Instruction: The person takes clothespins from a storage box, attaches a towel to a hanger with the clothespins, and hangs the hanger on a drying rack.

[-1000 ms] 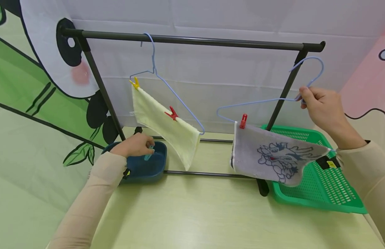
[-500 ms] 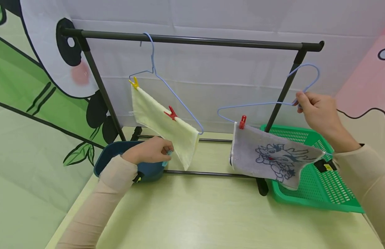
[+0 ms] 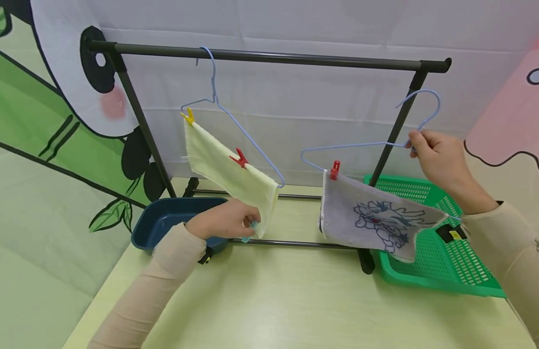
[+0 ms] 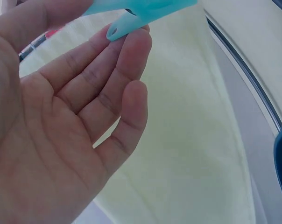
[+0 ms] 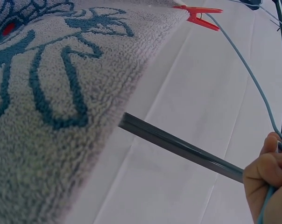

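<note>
My left hand (image 3: 228, 220) pinches a light-blue clothespin (image 4: 145, 13) between thumb and fingertips, just in front of the pale yellow cloth (image 3: 226, 179). My right hand (image 3: 439, 157) grips a blue wire hanger (image 3: 352, 145) at the neck, below its hook. From that hanger droops a grey towel (image 3: 378, 213) with a dark-blue dragon drawing, fixed near its left corner by a red clothespin (image 3: 335, 169). The yellow cloth hangs from a second blue hanger (image 3: 247, 135), clipped by a yellow clothespin (image 3: 188, 116) and a red one (image 3: 240, 158).
A black rack with a top bar (image 3: 295, 57) stands on the pale table (image 3: 295, 300). At its left foot sits a dark-blue basin (image 3: 140, 232), partly behind my left arm. The green mesh basket (image 3: 444, 286) stands at the right, under the towel and my right forearm.
My left hand has come out of the basin and moved right with the clothespin. My right hand has shifted slightly left and down, bringing the hanger and grey towel along.
</note>
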Tool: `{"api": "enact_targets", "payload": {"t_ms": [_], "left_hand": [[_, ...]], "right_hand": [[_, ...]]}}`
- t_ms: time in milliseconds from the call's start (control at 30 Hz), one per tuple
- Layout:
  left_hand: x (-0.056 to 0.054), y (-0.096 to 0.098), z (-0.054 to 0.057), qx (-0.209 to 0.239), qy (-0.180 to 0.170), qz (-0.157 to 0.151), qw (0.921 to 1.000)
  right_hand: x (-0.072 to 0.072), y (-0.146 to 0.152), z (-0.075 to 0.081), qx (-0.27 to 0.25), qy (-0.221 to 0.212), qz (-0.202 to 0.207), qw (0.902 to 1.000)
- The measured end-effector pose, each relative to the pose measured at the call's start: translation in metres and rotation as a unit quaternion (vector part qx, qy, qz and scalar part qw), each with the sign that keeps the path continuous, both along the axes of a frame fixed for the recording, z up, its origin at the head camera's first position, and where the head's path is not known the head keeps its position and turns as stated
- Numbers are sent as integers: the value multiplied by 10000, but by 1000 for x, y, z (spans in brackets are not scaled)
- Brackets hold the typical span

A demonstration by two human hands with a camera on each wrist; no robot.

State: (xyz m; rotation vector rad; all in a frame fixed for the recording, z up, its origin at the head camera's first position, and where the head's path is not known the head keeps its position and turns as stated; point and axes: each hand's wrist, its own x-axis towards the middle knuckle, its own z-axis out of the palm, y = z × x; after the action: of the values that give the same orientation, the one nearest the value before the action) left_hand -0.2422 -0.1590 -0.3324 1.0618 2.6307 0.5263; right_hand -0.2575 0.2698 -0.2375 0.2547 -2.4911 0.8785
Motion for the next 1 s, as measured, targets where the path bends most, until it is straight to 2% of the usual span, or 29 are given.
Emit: {"api": "enact_targets", "payload": {"t_ms": [433,633,767,1000], "left_hand": [[2,25,-1,-6,23,-250,9997],[3,40,1,72,90,-365,9993],[4,52,-1,244,163,-510,9983],[7,75,-5,371,383,-548,9971]], "right_hand": [[1,-1,7,-434,-283,0,9987],[-1,-6,6,-550,-176,147,9982],[-3,-8,2,-397,-120,219,9989],[-5,-10,-4,-96,-188,251,9995]]}}
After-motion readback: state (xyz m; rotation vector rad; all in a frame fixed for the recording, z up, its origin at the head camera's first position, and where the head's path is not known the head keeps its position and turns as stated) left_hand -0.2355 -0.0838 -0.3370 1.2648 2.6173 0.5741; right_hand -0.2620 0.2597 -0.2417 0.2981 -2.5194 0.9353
